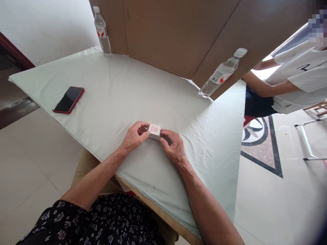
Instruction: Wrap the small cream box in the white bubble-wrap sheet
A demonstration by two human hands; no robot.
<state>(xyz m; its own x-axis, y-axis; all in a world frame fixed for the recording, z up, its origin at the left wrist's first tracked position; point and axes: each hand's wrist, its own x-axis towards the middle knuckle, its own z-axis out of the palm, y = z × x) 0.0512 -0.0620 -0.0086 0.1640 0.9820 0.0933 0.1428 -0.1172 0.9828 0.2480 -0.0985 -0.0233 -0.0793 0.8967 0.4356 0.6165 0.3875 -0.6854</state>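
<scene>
A small white box (154, 131) with red print on its top lies on the pale tablecloth (122, 92), near the middle of the table. My left hand (136, 136) grips its left end between thumb and fingers. At the opposite end, my right hand (173, 144) curls its thumb and fingers against the box's right side. Both forearms reach in from the near edge. The underside of the box is hidden.
A brown cardboard screen (163, 37) stands across the far side, with one water bottle (102, 32) at its left and another bottle (222, 73) leaning on its right. A phone (68, 99) in a red case lies left. Another person (293, 75) is beyond the right edge.
</scene>
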